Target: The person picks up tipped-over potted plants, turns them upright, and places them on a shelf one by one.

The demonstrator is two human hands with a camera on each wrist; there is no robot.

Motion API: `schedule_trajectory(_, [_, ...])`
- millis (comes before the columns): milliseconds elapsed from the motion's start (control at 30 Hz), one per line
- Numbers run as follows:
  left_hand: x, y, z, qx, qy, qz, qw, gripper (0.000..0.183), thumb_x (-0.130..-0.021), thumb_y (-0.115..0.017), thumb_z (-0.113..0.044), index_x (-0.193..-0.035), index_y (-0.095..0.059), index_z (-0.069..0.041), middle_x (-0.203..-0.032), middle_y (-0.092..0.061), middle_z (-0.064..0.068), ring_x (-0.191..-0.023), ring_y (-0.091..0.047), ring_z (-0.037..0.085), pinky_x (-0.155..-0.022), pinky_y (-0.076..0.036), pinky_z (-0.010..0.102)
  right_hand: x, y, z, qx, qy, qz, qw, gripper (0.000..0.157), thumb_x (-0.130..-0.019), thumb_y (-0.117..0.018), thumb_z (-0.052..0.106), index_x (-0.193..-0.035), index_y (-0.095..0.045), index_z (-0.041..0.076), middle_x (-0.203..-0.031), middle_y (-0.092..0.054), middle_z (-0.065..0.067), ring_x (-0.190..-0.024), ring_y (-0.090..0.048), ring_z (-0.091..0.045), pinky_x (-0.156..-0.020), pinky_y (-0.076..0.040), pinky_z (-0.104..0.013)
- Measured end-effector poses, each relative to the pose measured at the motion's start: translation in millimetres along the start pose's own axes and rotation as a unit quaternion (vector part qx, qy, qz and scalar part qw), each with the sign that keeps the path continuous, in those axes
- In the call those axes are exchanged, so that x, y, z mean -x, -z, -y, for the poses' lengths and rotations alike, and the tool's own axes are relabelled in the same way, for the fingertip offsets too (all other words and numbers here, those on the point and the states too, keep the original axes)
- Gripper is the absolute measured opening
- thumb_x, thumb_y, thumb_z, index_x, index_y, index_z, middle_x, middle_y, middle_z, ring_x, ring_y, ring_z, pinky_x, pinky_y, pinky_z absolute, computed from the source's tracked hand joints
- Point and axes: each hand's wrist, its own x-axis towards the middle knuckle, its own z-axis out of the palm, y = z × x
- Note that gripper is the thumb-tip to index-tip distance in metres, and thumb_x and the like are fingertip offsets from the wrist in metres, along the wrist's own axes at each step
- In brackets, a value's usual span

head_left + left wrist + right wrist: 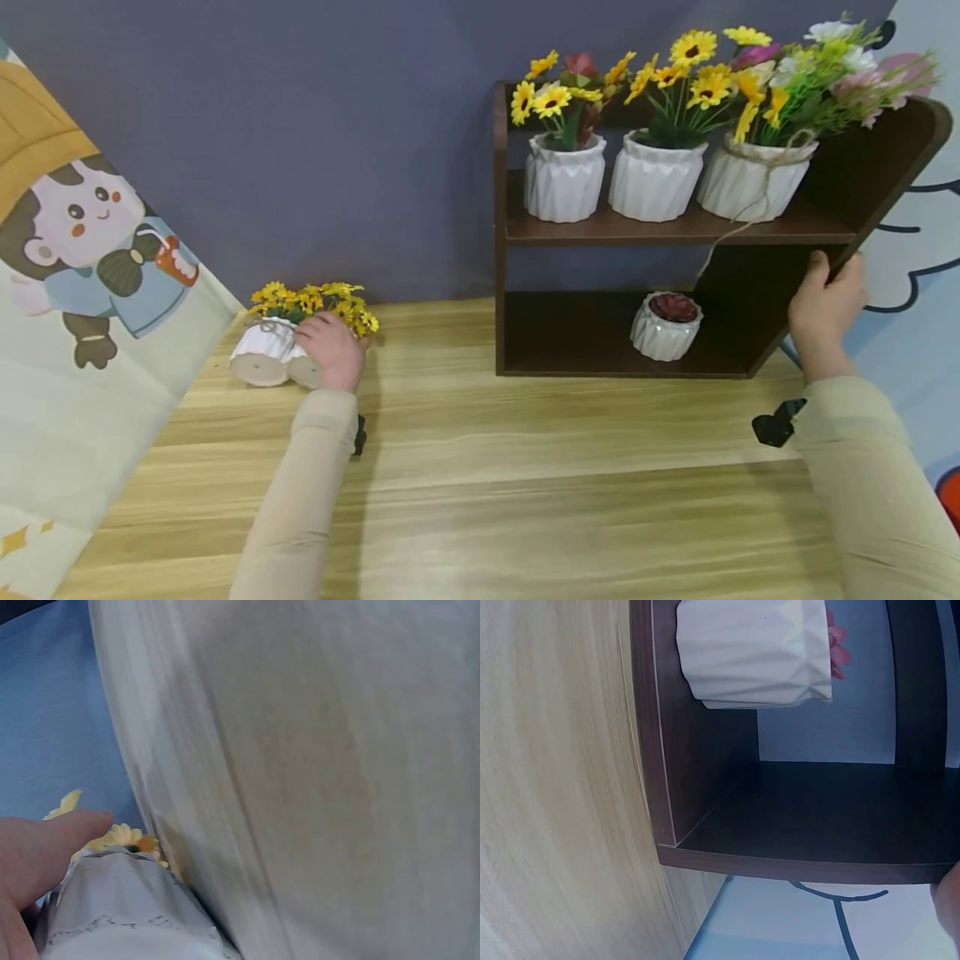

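Observation:
My left hand (333,354) grips a white pot of yellow flowers (131,900) that lies tipped back near the wall, its base facing me. In the left wrist view the thumb rests along the pot's fluted side; the other fingers are mostly hidden. Touching it on the left is a similar tipped pot (258,350) with twine round it. Around the right side panel of a dark brown shelf (570,333), my right hand (828,312) holds on, thumb on the inner face. Only a bit of that hand (949,907) shows in the right wrist view.
Flowers fill three white pots on the upper board: a left pot (565,179), a middle pot (657,179) and a twine-tied right pot (753,183). Below stands a small succulent pot (663,337). The wood-grain table (570,500) meets a grey-blue wall (337,150) and printed side panels.

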Motion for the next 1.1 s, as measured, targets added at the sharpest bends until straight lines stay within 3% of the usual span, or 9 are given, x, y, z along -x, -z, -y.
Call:
schedule_trajectory(200, [-1.6, -1.8, 5.8, -0.002, -0.009, -0.021, 0.9997, 0.088, -0.084, -0.057, -0.048, -0.131, -0.024, 0.018, -0.126, -0.035, 0.042, -0.117, -0.036, 0.052, -0.101, -0.028, 0.056, -2, -3.0, 2, -0.008, 0.006, 0.009, 1.000, 0.034, -0.095, -0.036, 0.043, -0.124, -0.046, 0.029, -0.118, -0.049, 0.009, -0.114, -0.041, -0.008, -0.100, -0.031, -0.027])
schedule_trajectory(467, [6.1, -3.1, 7.3, 0.026, -0.040, -0.058, 0.9972, 0.092, -0.080, -0.062, -0.049, -0.131, -0.027, 0.019, -0.124, -0.039, 0.041, -0.113, -0.041, 0.051, -0.099, -0.032, 0.055, -2, -3.5, -2, -0.007, 0.008, -0.010, 1.000, 0.020, -0.094, -0.038, 0.043, -0.110, -0.048, 0.035, -0.112, -0.051, 0.008, -0.111, -0.043, -0.011, -0.095, -0.033, -0.027])
schedule_trajectory(667, [12.5, -0.8, 5.6, 0.085, -0.049, -0.082, 0.9918, 0.094, -0.079, -0.065, -0.045, -0.134, -0.021, 0.018, -0.126, -0.038, 0.039, -0.115, -0.039, 0.050, -0.101, -0.029, 0.054, -1, -1.7, -4, -0.003, 0.001, -0.006, 1.000, 0.020, -0.094, -0.037, 0.043, -0.110, -0.047, 0.035, -0.114, -0.051, 0.007, -0.112, -0.043, -0.011, -0.097, -0.033, -0.028])
schedule_trajectory(867, [19.5, 4.1, 1.9, 0.190, -0.053, -0.141, 0.9701, 0.094, -0.070, -0.075, -0.037, -0.132, -0.029, 0.015, -0.126, -0.045, 0.032, -0.115, -0.044, 0.043, -0.101, -0.033, 0.047, -1, -1.6, -4, -0.002, 0.007, -0.009, 1.000, 0.030, -0.094, -0.037, 0.043, -0.118, -0.048, 0.030, -0.119, -0.051, 0.003, -0.113, -0.044, -0.011, -0.098, -0.033, -0.029])
schedule_trajectory(1033, [25.4, 6.6, -0.1, 0.288, -0.045, -0.151, 0.9447, 0.098, -0.066, -0.078, -0.031, -0.137, -0.025, 0.011, -0.129, -0.044, 0.031, -0.115, -0.045, 0.044, -0.097, -0.038, 0.049, -1, -1.3, -4, -0.002, 0.014, -0.014, 1.000, 0.035, -0.094, -0.037, 0.043, -0.122, -0.048, 0.027, -0.123, -0.052, 0.000, -0.114, -0.045, -0.013, -0.099, -0.033, -0.030])
schedule_trajectory(1100, [27.2, 6.4, -0.6, 0.325, -0.039, -0.154, 0.9322, 0.094, -0.065, -0.080, -0.030, -0.134, -0.031, 0.011, -0.124, -0.047, 0.031, -0.110, -0.048, 0.046, -0.092, -0.040, 0.052, -1, -0.9, -4, -0.003, 0.016, -0.016, 1.000, 0.034, -0.094, -0.037, 0.043, -0.122, -0.049, 0.027, -0.122, -0.053, 0.000, -0.115, -0.045, -0.014, -0.099, -0.033, -0.031])
